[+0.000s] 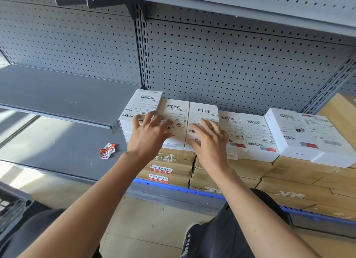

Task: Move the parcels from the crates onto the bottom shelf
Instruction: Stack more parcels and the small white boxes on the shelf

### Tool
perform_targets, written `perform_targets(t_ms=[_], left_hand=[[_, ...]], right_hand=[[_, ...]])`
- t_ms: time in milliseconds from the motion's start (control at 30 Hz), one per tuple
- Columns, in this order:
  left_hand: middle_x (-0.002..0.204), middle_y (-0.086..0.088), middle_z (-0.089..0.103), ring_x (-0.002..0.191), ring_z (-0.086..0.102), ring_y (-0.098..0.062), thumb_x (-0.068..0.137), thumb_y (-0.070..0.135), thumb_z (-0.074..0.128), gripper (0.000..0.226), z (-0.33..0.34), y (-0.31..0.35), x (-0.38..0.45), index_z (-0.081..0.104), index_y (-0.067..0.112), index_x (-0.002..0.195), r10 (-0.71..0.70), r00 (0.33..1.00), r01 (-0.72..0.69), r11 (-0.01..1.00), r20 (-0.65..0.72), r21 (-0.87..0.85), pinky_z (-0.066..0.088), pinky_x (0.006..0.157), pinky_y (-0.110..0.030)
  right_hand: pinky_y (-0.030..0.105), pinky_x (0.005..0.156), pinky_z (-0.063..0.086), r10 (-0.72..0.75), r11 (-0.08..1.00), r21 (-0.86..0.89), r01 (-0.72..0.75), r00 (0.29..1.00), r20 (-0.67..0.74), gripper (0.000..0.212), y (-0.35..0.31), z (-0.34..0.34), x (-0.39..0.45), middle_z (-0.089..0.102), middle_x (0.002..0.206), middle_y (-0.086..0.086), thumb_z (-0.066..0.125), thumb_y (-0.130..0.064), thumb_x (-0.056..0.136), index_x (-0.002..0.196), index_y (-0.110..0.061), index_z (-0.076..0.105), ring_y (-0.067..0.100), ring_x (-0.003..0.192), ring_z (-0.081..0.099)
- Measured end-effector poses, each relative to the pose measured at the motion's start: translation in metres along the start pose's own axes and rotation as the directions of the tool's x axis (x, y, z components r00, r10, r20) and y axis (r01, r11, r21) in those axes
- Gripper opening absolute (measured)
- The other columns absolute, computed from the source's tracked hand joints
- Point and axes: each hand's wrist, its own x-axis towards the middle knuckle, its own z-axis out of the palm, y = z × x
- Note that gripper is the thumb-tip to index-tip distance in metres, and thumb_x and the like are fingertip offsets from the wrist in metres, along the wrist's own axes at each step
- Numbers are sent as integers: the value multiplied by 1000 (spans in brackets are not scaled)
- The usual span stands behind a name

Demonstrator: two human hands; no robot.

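Note:
Several white parcels with barcode labels lie in a row on top of brown cartons (pixel 240 171) on the bottom shelf. My left hand (pixel 148 134) lies flat with spread fingers across the leftmost white parcel (pixel 140 105) and the one beside it (pixel 176 111). My right hand (pixel 209 140) presses with straight fingers on the third white parcel (pixel 204 111). More white parcels (pixel 256 130) continue to the right, ending in a larger white box (pixel 292 132). Neither hand grips anything.
A grey shelf board (pixel 57 95) juts out at the left above the grey bottom shelf (pixel 63 148), where a crumpled red and white label (pixel 107 150) lies. The edge of a dark crate (pixel 11 205) shows at lower left. Perforated grey back panel (pixel 231 65) behind.

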Motion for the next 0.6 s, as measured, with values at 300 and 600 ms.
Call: perform_targets(t_ms=[300, 600], left_hand=[[143, -5, 56, 145, 36, -29, 92, 44, 67, 49, 0, 1, -4, 60, 24, 136, 0, 1000, 0, 1000, 29, -26, 22, 115, -63], [149, -5, 50, 148, 29, -29, 94, 38, 64, 48, -8, 3, -15, 58, 23, 139, 13, 999, -11, 999, 47, -39, 18, 118, -64]], right_hand=[[61, 104, 33, -19, 995, -98, 25, 998, 62, 58, -2, -1, -1, 48, 148, 6, 74, -38, 83, 136, -26, 54, 30, 139, 38], [65, 112, 23, -69, 990, -118, 83, 991, 111, 55, -11, -14, -2, 47, 151, 8, 69, -34, 88, 140, -23, 53, 29, 142, 36]])
